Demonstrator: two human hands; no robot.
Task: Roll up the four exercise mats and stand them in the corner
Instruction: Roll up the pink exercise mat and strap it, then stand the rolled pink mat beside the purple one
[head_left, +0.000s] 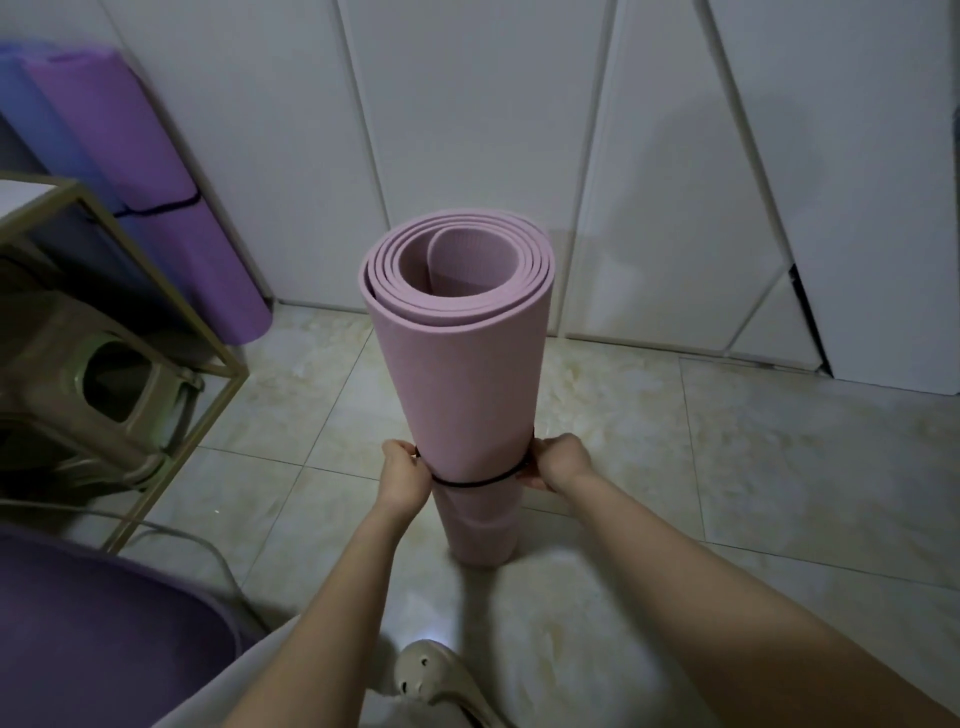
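Pink mat is standing upright on the tiled floor, well in front of the white panelled wall. It is rolled into a loose spiral with the top end facing the camera, so the layers are showing as rings around a wide hollow core.

Left hand is gripping the black band at the roll's left side, fingers curled tight, knuckles touching the mat. Right hand is pinching the same band at the right side, fingers curled the same way. Both forearms are reaching in from below. The band is sitting around the lower part of the roll and pinching it in slightly.

Purple mat is leaning rolled in the left corner against the wall, with a dark band around it. Blue mat is leaning just beside it, partly cut off by the frame edge. Dark purple mat is lying at bottom left; cannot tell whether it is rolled.

Gold metal frame is standing near the corner mats, with a beige stool inside it. Beige slipper is showing at the bottom edge.
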